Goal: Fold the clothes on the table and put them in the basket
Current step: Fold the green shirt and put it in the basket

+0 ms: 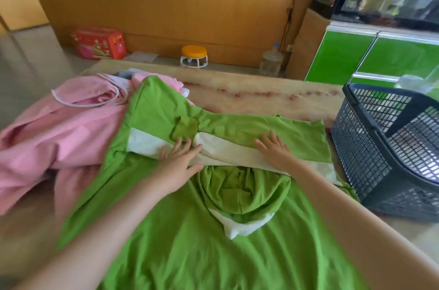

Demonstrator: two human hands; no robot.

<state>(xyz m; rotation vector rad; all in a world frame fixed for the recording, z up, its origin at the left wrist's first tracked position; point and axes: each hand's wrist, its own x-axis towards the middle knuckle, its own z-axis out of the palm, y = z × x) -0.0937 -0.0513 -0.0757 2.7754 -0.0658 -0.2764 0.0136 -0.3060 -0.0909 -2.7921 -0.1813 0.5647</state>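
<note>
A green hooded garment (185, 237) with a white band lies spread across the table, hood toward me, its sleeves folded over the middle. My left hand (180, 159) presses flat on the white band near the centre, fingers straight. My right hand (273, 149) lies flat on the folded right sleeve, fingers spread. A pink garment (59, 133) with white cords is bunched at the left, partly under the green one. A dark plastic basket (370, 147) stands at the table's right edge.
The table (261, 97) has a pale, red-flecked top beyond the clothes. On the floor behind it stand a red box (99, 42), a small orange-topped stool (194, 57) and a clear water jug (270, 61). Green cabinets (380, 57) are at the right.
</note>
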